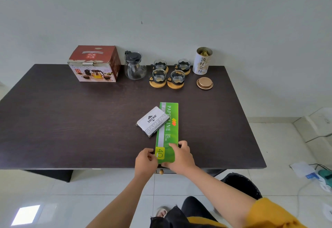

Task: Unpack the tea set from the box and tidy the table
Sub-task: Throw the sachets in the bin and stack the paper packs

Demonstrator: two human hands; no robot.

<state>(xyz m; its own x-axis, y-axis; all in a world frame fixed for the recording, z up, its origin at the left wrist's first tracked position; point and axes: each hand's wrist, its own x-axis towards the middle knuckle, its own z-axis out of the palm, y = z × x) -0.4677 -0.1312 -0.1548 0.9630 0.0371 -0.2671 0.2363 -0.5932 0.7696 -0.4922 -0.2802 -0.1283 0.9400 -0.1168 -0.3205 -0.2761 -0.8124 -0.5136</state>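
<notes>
Both hands grip the near end of the green packet (167, 132): my left hand (145, 161) pinches its left edge, my right hand (181, 157) curls over its right side. I see the stamp pad box (152, 121) overlapping the packet's left edge. Along the table's (71, 119) far edge stand the tea box (95, 64), teapot (135, 66), four cups (159, 75) on coasters, tin (202, 61) and lid (204, 83).

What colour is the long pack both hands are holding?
Green pack with white lettering and a yellow corner patch, seen in the head view.

Bright, even daylight, soft shadows, sharp focus, wide-angle bending at edges.
</notes>
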